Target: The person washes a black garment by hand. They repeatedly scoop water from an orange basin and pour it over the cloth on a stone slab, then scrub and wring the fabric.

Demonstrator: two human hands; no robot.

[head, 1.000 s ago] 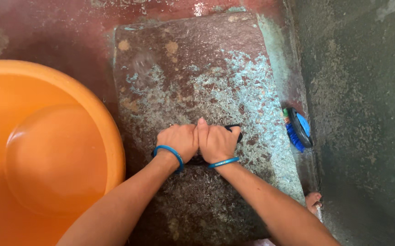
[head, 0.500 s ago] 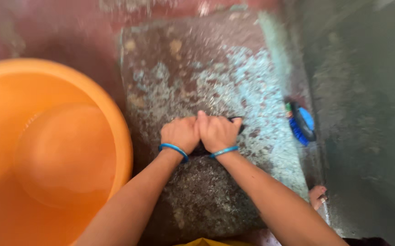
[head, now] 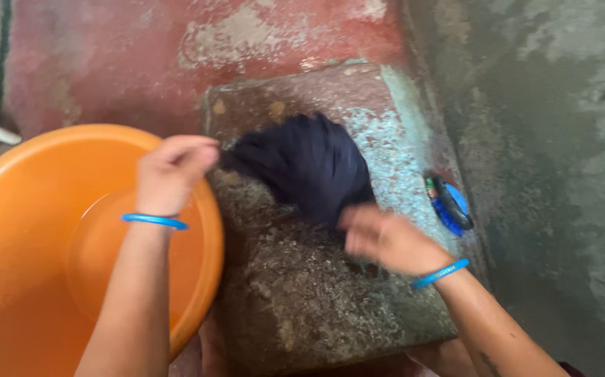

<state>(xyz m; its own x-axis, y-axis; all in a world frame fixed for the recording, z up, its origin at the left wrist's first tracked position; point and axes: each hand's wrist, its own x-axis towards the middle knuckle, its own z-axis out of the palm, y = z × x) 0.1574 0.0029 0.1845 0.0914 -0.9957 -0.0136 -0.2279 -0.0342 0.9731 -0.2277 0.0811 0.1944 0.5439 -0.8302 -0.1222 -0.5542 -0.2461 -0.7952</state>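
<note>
Your left hand, fingers curled, pinched the left edge of the dark cloth at frame centre, on the stone slab. Your right hand was blurred at the cloth's lower edge; its grip I cannot tell. An orange basin sat lower left, a blue brush to the right.

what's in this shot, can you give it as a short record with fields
setting: stone slab on a red floor, beside a grey wall
left hand: raised over the tub's rim, gripping one end of the dark cloth
right hand: blurred, at the cloth's near edge on the slab
cloth: bunched, spread across the slab
tub: orange tub left of the slab, holding water
wrists: a blue bangle on each
other: blue brush by the wall
</note>
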